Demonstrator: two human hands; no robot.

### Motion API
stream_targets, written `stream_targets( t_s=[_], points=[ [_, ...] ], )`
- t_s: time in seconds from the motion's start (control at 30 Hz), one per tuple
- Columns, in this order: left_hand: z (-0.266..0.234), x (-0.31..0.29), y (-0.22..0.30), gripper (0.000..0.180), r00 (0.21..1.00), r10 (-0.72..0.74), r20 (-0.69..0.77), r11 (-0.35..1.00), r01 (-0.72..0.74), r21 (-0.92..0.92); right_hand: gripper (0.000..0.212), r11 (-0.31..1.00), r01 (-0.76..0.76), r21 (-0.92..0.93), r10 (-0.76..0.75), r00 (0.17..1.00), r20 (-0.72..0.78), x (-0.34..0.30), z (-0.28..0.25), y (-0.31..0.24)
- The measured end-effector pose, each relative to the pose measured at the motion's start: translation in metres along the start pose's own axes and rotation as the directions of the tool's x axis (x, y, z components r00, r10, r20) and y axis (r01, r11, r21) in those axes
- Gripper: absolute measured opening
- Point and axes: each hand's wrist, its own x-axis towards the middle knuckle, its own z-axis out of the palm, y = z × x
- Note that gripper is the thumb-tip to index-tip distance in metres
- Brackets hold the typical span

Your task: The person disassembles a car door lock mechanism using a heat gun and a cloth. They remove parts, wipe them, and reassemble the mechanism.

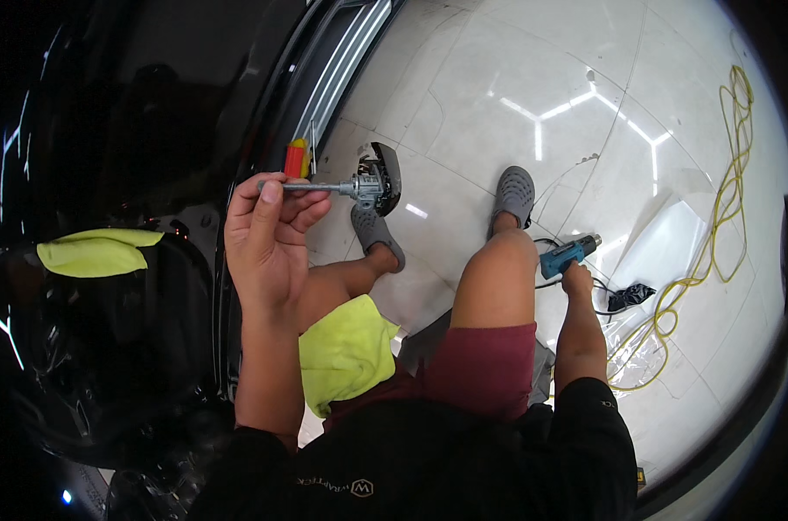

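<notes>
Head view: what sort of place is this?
Probably a car workshop or detailing bay: a glossy black car body fills the left side, the right hand grips what looks like a teal heat gun, and a yellow cord trails over the tiled floor.

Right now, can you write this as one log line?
Left hand: holds metal rod part with black cap | Right hand: grips teal heat gun | Lap: yellow-green cloth

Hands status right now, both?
Left hand: closed, thumb and fingers pinching the grey metal rod of a small mechanical part.
Right hand: closed around the teal heat gun, gripping its handle.
</notes>
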Motion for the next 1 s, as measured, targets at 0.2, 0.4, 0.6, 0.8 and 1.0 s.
stream_targets(
  t_s=[0.2, 0.4, 0.6, 0.8, 1.0],
  points=[
    [0.030, -0.020, 0.006, 0.015, 0.985, 0.169, -0.019, 0.983, -0.168, 0.072, 0.046, 0.378, 0.609, 0.697, -0.136, 0.781, -0.609, -0.067, -0.143, -0.109],
    [0.049, -0.079, 0.033, 0.016, 0.945, 0.324, -0.051, 0.946, -0.323, 0.022, 0.045, -0.213, 0.735, 0.643, -0.389, 0.540, -0.746, -0.315, -0.292, -0.206],
    [0.024, -0.134, 0.067, 0.014, 0.910, 0.409, -0.070, 0.905, -0.414, -0.101, 0.033, -0.109, 0.891, 0.442, -0.330, 0.387, -0.861, -0.381, -0.279, -0.221],
    [-0.002, -0.176, 0.083, 0.012, 0.841, 0.532, -0.101, 0.828, -0.541, -0.147, 0.029, -0.179, 0.884, 0.432, -0.348, 0.354, -0.868, -0.433, -0.266, -0.233],
    [-0.034, -0.190, 0.092, 0.013, 0.785, 0.612, -0.091, 0.780, -0.619, -0.091, 0.029, -0.535, 0.413, 0.737, -0.599, 0.430, -0.675, -0.465, -0.271, -0.240]
  ],
)
